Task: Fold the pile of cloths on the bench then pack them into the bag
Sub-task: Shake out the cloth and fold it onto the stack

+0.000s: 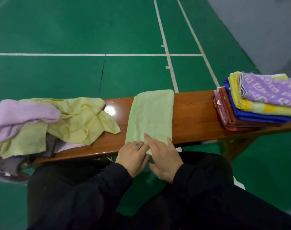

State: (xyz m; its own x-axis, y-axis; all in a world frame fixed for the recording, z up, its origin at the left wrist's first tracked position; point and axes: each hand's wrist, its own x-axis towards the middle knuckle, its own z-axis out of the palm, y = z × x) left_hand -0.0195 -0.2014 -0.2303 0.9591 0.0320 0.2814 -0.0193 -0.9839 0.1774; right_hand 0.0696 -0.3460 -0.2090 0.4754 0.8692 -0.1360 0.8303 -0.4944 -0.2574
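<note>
Folding green cloth (150,113) at worktop (194,112) centre: long axis near-to-far, near end overhanging. Left hand (133,157), right hand (164,161) side by side, flat-fingered on near end, gripping nothing; far end lies directly ahead of both.

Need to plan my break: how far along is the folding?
Done: a folded stack sits at the bench's right end. In hand: both hands, left and right, hold the green cloth. Left: the unfolded pile; no bag visible.
</note>
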